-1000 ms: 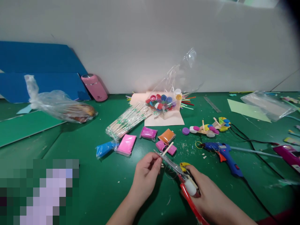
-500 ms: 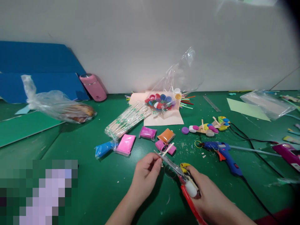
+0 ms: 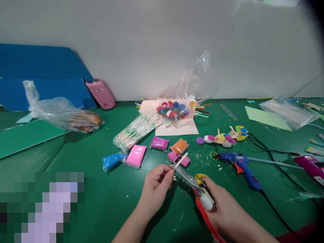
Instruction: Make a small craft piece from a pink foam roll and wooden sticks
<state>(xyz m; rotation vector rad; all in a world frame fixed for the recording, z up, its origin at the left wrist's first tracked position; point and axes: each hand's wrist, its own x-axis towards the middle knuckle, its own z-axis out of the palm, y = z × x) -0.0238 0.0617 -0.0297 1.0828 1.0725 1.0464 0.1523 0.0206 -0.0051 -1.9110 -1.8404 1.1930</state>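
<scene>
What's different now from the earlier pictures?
Nothing has visibly moved, been taken hold of or been let go. The left hand still holds the pale stick at the blades of the red-handled cutter, which the right hand still grips. The blue glue gun and pink packet lie as they were.

- A plain pale grey wall (image 3: 141,44) fills most of the upper part of the frame, meeting the back of the tabletop (image 3: 101,202)
- A thin slanting line (image 3: 308,87) marks the wall at the far right
- Blue panels (image 3: 37,60) stand before the wall at the upper left
- The tabletop is green, with a faint diagonal seam (image 3: 54,155) at left
- A whitish bright patch (image 3: 280,2), its nature unclear, touches the top edge at right
</scene>
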